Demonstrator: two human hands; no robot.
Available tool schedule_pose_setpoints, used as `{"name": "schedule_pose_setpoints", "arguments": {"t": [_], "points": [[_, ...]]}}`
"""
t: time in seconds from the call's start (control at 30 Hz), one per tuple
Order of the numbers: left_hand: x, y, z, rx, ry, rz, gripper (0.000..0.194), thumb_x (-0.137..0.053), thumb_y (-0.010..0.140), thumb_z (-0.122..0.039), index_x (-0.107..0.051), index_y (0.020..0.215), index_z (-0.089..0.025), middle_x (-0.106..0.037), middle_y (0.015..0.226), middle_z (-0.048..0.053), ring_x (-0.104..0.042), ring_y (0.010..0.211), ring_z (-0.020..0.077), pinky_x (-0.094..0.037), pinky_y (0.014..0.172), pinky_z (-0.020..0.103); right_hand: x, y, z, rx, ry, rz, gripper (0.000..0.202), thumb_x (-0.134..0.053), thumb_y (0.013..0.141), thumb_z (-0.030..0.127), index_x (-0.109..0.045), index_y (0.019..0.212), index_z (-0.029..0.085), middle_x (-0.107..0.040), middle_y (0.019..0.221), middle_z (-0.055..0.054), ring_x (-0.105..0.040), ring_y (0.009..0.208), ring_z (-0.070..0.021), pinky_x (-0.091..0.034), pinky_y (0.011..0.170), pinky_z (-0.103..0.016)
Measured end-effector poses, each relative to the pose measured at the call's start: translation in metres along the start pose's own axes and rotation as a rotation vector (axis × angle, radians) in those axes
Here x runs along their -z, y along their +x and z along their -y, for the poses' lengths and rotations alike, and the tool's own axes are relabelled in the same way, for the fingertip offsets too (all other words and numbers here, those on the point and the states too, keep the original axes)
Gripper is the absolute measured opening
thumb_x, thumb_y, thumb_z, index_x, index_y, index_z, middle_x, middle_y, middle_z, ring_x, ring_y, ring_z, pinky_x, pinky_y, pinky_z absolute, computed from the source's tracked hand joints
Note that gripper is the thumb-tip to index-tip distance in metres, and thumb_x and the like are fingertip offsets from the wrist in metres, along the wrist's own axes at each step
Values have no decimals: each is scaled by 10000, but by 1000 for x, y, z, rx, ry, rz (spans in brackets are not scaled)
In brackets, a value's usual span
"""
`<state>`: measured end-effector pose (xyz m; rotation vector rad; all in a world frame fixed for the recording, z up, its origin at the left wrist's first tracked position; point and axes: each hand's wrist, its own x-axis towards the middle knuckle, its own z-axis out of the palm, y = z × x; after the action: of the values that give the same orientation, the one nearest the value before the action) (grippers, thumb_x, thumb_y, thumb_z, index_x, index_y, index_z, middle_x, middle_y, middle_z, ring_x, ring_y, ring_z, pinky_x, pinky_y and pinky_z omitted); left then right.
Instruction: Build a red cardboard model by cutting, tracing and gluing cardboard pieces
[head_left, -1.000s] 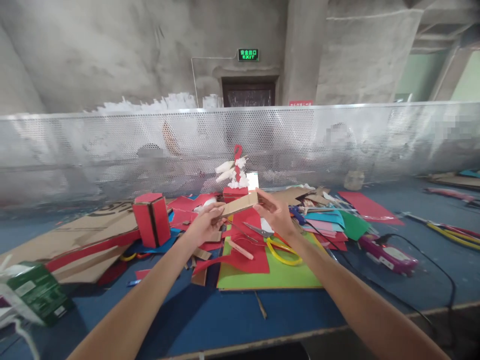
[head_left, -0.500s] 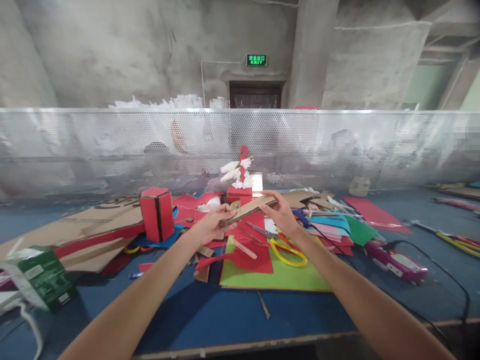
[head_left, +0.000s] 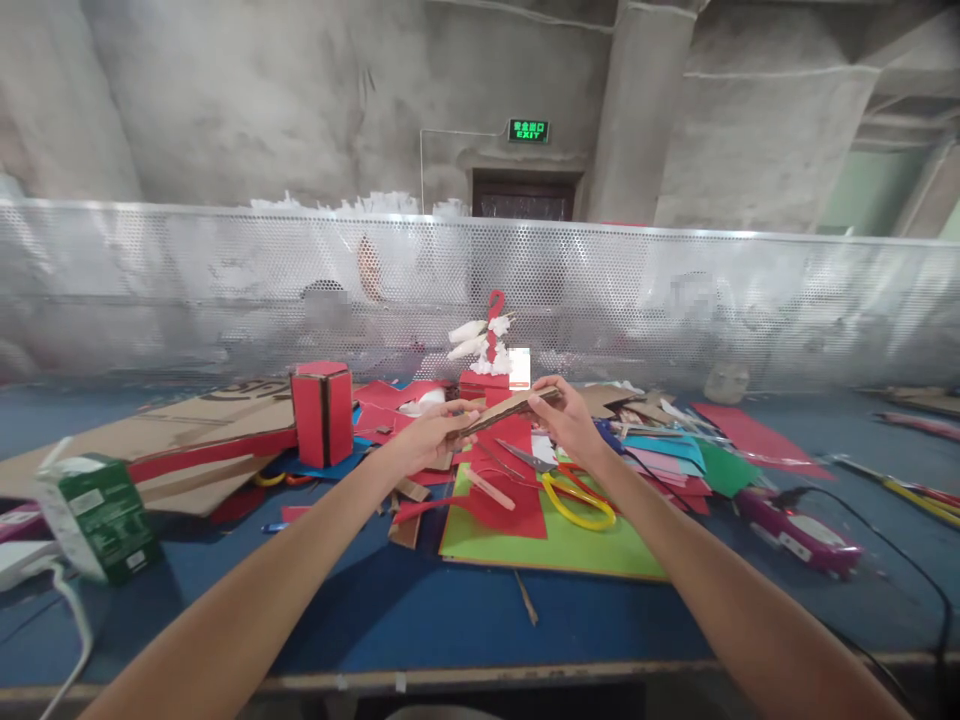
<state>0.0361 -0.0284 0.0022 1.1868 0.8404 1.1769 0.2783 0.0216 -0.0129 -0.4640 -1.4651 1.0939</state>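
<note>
A narrow strip of brown cardboard point(head_left: 504, 409) is stretched between my two hands, raised over the pile on the table. My left hand point(head_left: 433, 436) pinches its left end, and my right hand point(head_left: 565, 418) grips its right end, which sits a little higher. Below lie red paper point(head_left: 517, 515) and a pale pink strip point(head_left: 490, 489) on a lime-green board point(head_left: 600, 555). Yellow-handled scissors point(head_left: 577, 505) rest by my right hand, their blades partly over the paper. Behind the strip stands a red piece with white flowers point(head_left: 491, 345).
A red six-sided box point(head_left: 322, 415) stands at left beside flat cardboard point(head_left: 217, 430). Further left is a green carton point(head_left: 101, 515). A purple device point(head_left: 799, 530) with a black cable lies at right, near coloured paper sheets point(head_left: 664, 455). A perforated metal screen point(head_left: 600, 300) closes off the back.
The view has shifted slightly, so most things appear a little further right. Both hands keep hold of the cardboard strip, whose tilt looks nearly the same.
</note>
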Motion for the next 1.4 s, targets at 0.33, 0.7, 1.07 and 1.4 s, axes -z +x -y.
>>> {"name": "schedule_pose_setpoints", "arguments": {"t": [0.33,0.7,1.07,1.4], "points": [[-2,-2,2,-404,541,170,138,-793,821,-253,-660,846,-224,-605,691,-4,-519,607,124,-384,579,231,-11,-5,14,-38,-130,60,423,-866,727,487,-623,954,226,-743,831,-20,-748,778,-220,-648,794,-396],[-7,-8,0,-436,664,234,172,-754,846,-314,-607,801,-236,-506,664,-21,-417,584,130,-316,569,268,-13,-7,1,-28,-69,113,418,-841,776,450,-610,1059,247,-743,872,-17,-744,861,-226,-643,854,-408],[51,-1,-24,-349,1041,312,324,-558,967,-472,-620,1190,-245,-698,1217,89,-660,1097,239,-502,920,362,-7,-2,15,-193,-28,-2,470,-805,778,521,-553,1070,252,-727,809,13,-730,728,-168,-610,718,-294],[98,3,-16,-24,1635,324,328,-680,800,-411,-711,1097,-275,-761,1077,80,-697,930,265,-464,757,335,10,-5,2,-472,-631,299,339,-662,884,486,-631,1097,224,-660,761,-7,-603,568,-159,-417,487,-256]]}}
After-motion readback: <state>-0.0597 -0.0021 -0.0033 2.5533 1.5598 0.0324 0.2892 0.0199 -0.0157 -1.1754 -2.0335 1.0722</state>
